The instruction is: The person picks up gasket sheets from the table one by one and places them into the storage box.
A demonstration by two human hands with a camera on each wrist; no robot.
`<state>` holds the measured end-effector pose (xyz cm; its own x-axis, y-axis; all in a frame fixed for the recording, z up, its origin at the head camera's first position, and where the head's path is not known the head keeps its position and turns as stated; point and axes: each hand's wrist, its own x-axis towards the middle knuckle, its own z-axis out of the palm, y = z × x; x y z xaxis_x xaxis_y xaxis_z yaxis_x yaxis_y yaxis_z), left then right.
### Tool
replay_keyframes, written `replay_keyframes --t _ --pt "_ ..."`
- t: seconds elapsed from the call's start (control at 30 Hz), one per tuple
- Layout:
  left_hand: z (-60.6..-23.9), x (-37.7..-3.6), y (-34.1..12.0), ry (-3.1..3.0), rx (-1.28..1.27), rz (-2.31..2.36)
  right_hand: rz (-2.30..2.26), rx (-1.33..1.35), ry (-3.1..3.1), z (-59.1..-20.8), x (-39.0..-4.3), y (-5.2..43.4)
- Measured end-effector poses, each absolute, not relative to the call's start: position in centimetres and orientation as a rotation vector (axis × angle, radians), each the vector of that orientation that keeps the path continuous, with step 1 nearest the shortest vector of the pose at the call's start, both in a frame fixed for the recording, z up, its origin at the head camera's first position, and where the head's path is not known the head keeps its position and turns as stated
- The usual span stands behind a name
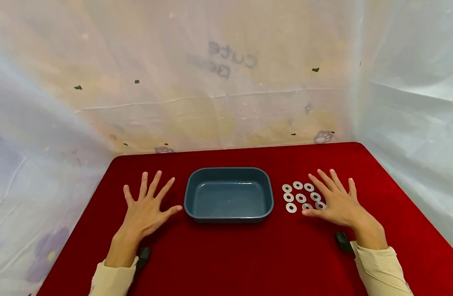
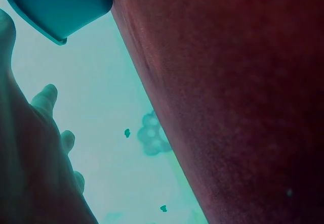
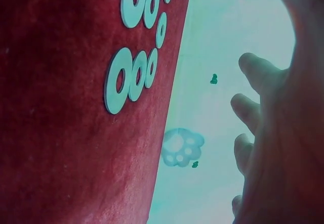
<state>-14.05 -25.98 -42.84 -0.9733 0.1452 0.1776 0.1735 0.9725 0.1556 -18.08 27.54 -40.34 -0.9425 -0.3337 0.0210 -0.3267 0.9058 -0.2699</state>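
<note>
In the head view, a blue-grey rectangular tub with rounded corners stands on the red cloth, nothing inside it. Several flat metal washers lie in rough rows to its right. My left hand is spread wide, palm down, left of the tub, its thumb tip close to the tub's wall. Over the right edge of the washers my right hand is spread too, its thumb and index finger partly covering some of them. Neither hand holds anything. The right wrist view shows washers below and apart from the fingers.
A red cloth covers the table. Pale printed sheeting hangs behind the back edge and along both sides. Dark wrist devices show under both forearms, beside the cream sleeves.
</note>
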Motion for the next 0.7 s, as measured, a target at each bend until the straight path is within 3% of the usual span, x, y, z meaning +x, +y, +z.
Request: replay_keyframes --t 0.7 --pt "-43.3 -14.5 -23.7 -3.032 -0.382 -1.008 -0.552 -0.494 2.9 -41.0 -18.2 30.0"
